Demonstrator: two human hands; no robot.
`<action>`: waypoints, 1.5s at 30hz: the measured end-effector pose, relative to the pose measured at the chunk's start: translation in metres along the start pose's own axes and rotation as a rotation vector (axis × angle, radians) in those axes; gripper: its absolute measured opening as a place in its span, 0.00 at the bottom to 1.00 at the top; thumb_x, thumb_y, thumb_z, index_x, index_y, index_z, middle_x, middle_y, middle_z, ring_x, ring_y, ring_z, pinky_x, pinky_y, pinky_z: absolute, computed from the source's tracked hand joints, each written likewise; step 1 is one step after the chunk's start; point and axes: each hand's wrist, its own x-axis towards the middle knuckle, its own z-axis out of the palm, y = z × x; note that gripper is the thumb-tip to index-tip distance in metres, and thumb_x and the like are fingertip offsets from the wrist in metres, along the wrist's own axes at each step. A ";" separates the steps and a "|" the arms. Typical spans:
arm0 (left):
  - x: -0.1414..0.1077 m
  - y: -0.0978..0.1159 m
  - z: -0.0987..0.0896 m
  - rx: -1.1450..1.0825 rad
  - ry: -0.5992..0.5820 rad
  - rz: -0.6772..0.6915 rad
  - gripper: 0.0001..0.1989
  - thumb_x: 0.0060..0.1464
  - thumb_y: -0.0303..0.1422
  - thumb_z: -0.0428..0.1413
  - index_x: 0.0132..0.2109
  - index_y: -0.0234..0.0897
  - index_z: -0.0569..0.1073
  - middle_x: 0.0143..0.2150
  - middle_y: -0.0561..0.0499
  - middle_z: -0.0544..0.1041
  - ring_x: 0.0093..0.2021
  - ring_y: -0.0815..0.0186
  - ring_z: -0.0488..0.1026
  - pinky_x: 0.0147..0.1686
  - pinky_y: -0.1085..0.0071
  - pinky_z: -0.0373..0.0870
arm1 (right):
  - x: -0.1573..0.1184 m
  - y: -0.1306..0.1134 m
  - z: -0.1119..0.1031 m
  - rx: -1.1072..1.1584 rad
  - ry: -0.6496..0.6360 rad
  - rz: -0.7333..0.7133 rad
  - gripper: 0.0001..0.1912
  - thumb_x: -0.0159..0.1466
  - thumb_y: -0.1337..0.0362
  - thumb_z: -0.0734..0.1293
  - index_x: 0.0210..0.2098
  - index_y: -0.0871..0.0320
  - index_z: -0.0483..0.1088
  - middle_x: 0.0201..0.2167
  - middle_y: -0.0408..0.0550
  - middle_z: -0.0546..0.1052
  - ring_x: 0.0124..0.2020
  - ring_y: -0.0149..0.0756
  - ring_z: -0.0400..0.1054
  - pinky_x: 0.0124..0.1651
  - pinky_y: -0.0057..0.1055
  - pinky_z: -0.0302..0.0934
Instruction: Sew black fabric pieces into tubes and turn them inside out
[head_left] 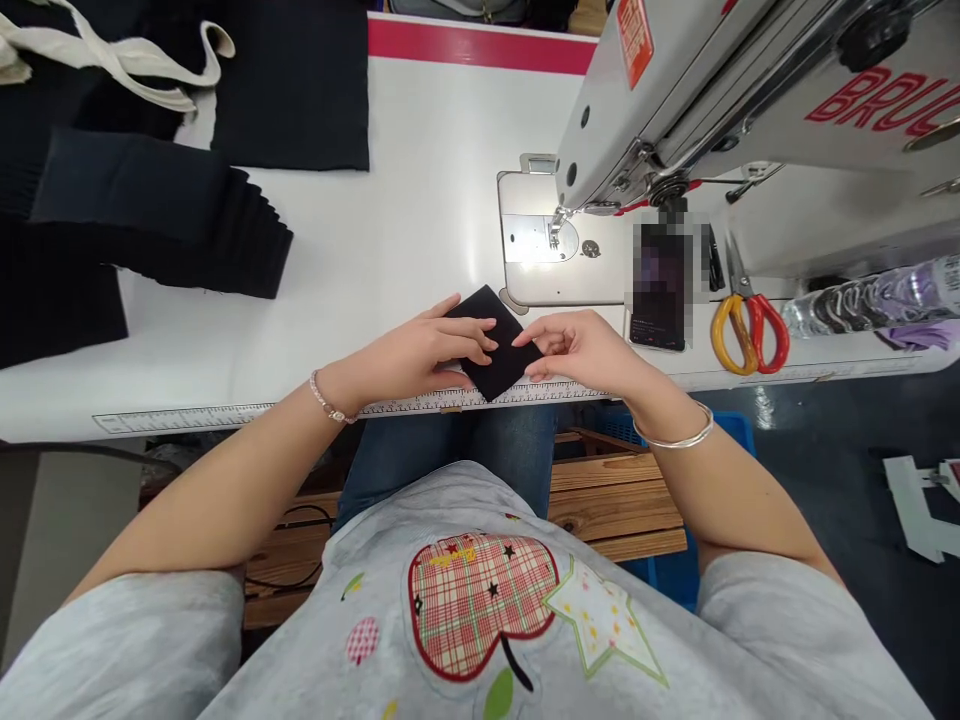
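Note:
A small black fabric piece (491, 374) lies on the white table near its front edge, turned so that a corner points at me. My left hand (442, 350) rests over its left side with fingers stretched out flat on the cloth. At the right corner, my right hand (574, 348) pinches the fabric between thumb and fingers. Just beyond the cloth is the sewing machine's metal plate (525, 285), with the presser foot (556, 225) above it.
Stacked black fabric pieces (150, 210) and a cream strip (135, 60) lie at the left. Right of the machine (720, 90) are a phone (660, 290), scissors (748, 320) and a clear plastic bottle (877, 297). A ruler strip (187, 418) runs along the front edge.

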 end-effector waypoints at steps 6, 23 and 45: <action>-0.001 -0.002 0.001 -0.011 0.019 0.019 0.10 0.59 0.33 0.58 0.48 0.39 0.74 0.52 0.47 0.78 0.65 0.58 0.65 0.70 0.49 0.40 | 0.003 0.001 0.002 0.041 0.058 -0.003 0.16 0.45 0.62 0.79 0.32 0.59 0.76 0.17 0.33 0.62 0.21 0.31 0.71 0.28 0.30 0.72; -0.003 -0.005 0.003 -0.025 0.026 0.032 0.11 0.60 0.35 0.57 0.49 0.41 0.75 0.54 0.48 0.77 0.66 0.58 0.63 0.70 0.50 0.41 | 0.001 -0.008 -0.016 -0.083 -0.130 -0.016 0.15 0.55 0.64 0.74 0.43 0.59 0.78 0.23 0.42 0.79 0.26 0.33 0.77 0.27 0.25 0.71; -0.006 -0.002 0.005 0.035 0.024 -0.001 0.12 0.61 0.37 0.55 0.49 0.40 0.75 0.56 0.48 0.77 0.66 0.59 0.63 0.70 0.48 0.42 | -0.008 0.009 -0.017 -0.608 0.114 -0.297 0.10 0.59 0.58 0.73 0.38 0.56 0.78 0.26 0.44 0.76 0.26 0.33 0.69 0.30 0.31 0.61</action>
